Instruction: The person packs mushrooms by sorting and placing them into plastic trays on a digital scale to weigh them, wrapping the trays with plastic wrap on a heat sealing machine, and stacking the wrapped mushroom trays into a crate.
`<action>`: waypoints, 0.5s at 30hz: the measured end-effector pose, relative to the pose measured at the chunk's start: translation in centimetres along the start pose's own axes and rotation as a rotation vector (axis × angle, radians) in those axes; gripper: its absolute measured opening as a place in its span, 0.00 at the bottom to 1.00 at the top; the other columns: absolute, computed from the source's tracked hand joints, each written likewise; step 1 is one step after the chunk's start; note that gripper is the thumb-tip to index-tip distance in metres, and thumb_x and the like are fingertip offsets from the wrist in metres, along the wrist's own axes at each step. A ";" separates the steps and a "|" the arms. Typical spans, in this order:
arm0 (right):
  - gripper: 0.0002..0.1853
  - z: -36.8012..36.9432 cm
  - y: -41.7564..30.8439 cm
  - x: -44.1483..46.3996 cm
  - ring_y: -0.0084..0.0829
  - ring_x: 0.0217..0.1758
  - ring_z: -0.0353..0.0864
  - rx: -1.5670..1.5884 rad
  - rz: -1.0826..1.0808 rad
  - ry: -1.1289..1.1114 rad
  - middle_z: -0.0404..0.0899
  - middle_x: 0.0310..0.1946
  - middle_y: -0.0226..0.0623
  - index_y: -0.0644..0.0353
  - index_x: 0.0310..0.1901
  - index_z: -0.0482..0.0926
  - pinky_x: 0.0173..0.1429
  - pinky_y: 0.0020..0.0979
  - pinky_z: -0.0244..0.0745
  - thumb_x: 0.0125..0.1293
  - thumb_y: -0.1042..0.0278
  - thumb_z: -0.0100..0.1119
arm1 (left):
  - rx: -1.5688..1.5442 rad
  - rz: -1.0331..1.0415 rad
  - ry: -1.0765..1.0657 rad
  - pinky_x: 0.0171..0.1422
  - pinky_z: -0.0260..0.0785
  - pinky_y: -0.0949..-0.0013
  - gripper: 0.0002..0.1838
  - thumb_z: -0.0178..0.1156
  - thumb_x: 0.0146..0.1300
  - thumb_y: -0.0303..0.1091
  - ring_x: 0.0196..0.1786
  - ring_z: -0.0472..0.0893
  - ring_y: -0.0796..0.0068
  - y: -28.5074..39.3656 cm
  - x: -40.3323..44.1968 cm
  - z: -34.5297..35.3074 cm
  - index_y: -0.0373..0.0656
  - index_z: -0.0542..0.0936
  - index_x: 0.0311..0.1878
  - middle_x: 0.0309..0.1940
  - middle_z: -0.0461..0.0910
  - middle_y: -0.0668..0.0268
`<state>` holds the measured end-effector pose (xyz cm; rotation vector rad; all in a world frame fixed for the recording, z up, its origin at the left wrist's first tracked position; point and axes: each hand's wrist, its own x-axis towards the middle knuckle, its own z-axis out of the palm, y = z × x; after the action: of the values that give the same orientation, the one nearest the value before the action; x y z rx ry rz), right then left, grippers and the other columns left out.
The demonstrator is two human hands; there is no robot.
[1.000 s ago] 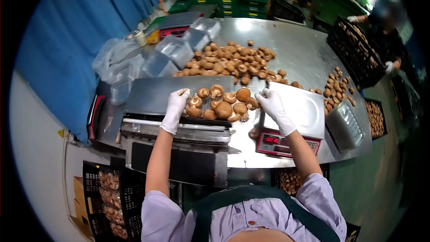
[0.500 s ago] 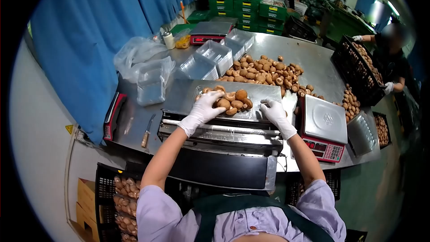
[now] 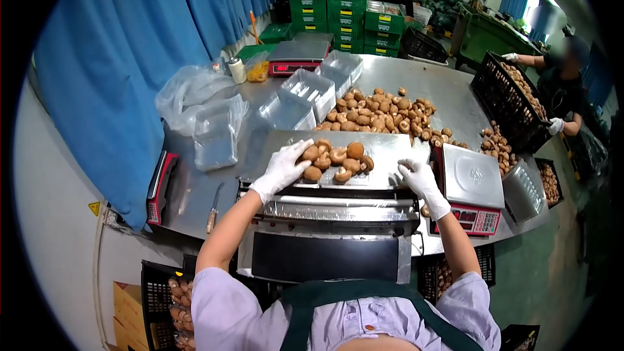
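Several brown mushrooms (image 3: 337, 160) lie grouped in a clear tray, hardly visible beneath them, on the metal plate of the wrapping machine (image 3: 325, 210). My left hand (image 3: 286, 168), in a white glove, touches the mushrooms at the group's left side, its fingers spread. To the right of the group, my gloved right hand (image 3: 421, 185) is held over the plate's right end with its fingers apart and nothing in it. A silver scale (image 3: 472, 179) with a red front stands just right of that hand.
Behind the plate is a mushroom pile (image 3: 383, 114) beside stacked clear trays (image 3: 309, 91). A knife (image 3: 214, 210) and plastic bags (image 3: 195, 101) lie left. At the right, a person holds a black crate (image 3: 510, 101) of mushrooms. Green crates (image 3: 328, 6) stand behind.
From both sides of the group, my hands have come to the machine plate with the mushrooms. My left hand has moved over to the mushrooms and its fingers have spread; my right hand has let go.
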<state>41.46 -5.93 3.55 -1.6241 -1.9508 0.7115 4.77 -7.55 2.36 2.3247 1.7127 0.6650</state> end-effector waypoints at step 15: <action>0.18 -1.4 -0.7 -3.9 0.34 0.41 0.76 -0.666 -1.027 -0.370 0.73 0.53 0.37 0.56 0.53 0.75 0.37 0.34 0.77 0.59 0.66 0.53 | 0.433 0.757 -0.421 0.37 0.71 0.64 0.12 0.60 0.51 0.31 0.38 0.78 0.66 -2.0 -7.2 -5.9 0.50 0.80 0.41 0.49 0.77 0.67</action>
<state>42.55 -9.77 4.88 -0.5215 -3.0622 -0.0934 -1.32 -14.37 4.98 3.1285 0.8230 -0.1550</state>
